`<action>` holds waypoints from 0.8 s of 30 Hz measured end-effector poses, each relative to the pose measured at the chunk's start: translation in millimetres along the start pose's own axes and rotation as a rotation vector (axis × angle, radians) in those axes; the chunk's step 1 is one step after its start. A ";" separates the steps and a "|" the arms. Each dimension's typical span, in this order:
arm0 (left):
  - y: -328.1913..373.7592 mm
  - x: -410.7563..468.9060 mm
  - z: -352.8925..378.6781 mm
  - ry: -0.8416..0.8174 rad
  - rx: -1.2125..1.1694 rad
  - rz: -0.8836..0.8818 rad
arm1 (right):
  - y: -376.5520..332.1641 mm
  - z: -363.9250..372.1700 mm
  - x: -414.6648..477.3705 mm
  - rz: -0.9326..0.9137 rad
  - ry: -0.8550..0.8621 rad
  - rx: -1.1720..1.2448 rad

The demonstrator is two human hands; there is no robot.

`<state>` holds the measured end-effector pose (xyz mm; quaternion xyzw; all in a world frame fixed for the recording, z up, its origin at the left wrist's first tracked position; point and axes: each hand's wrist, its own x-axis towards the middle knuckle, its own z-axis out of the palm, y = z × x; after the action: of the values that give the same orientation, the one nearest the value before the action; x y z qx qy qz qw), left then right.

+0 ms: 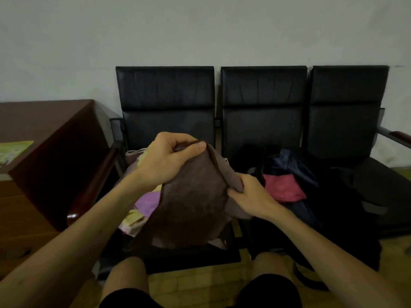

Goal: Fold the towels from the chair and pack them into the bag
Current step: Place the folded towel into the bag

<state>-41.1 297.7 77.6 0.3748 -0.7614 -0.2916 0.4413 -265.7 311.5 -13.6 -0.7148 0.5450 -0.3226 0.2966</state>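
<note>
I hold a brown towel (191, 203) up over the left seat of a row of black chairs (166, 121). My left hand (169, 158) pinches its top edge between thumb and fingers. My right hand (251, 196) grips the towel's right edge lower down. Behind the towel, a pile of pink, purple and yellow towels (144, 203) lies on the left seat. A dark open bag (311, 192) sits on the middle seat, with a red folded towel (282, 187) and dark blue cloth (291, 163) inside.
A brown wooden desk (44, 138) stands at the left with a green paper (13, 150) on it. Wooden armrests flank the row of chairs. My knees are at the bottom edge above a yellowish tiled floor (200, 285).
</note>
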 end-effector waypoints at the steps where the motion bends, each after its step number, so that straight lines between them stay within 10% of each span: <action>1: -1.9 -0.7 -0.8 0.009 -0.013 -0.040 | 8.3 1.9 -3.0 0.024 0.017 -0.046; 6: -13.3 -1.9 -8.0 0.070 -0.065 -0.222 | 24.0 -3.4 -8.4 0.031 0.230 -0.064; 18: -59.6 -11.4 -31.1 0.178 0.009 -0.537 | 4.6 -24.7 -20.7 -0.260 0.019 -0.460; 24: -75.9 -16.7 -35.8 0.169 -0.128 -0.605 | 17.0 -32.2 -21.3 -0.145 0.240 -0.093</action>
<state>20.1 265.8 26.9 0.5784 -0.5564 -0.4248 0.4189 -305.2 325.9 -9.9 -0.7217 0.5376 -0.4007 0.1718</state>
